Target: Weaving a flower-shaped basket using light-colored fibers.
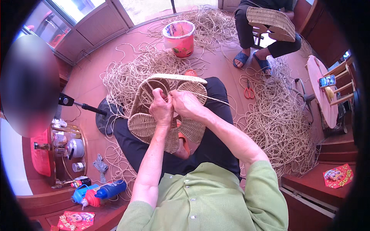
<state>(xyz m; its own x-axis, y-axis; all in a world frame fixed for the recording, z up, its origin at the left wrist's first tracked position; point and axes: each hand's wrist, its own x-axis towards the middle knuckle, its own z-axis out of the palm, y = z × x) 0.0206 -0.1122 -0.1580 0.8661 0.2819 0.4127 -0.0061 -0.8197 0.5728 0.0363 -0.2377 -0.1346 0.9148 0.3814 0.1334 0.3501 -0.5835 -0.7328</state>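
A woven straw-coloured piece [144, 126] with rounded, petal-like panels and a thick curved rim rests on my lap. Both hands work close together over the opening between its panels. My left hand [161, 108] is closed, its fingertips pinched on the pale cord near the rim. Right beside it, my right hand [185, 104] is also closed, with the thumb and fingers pressed on a strand of cord [214, 99] that trails off to the right over my knee. The exact grip of the fingertips is partly hidden.
Large tangles of cord [277, 127] cover the floor. Ahead stands a pink bucket [179, 42]. Orange-handled scissors [249, 91] lie on the floor to the right. Another person holds a similar woven piece [269, 21] at the far right. Bottles [111, 189] stand at lower left.
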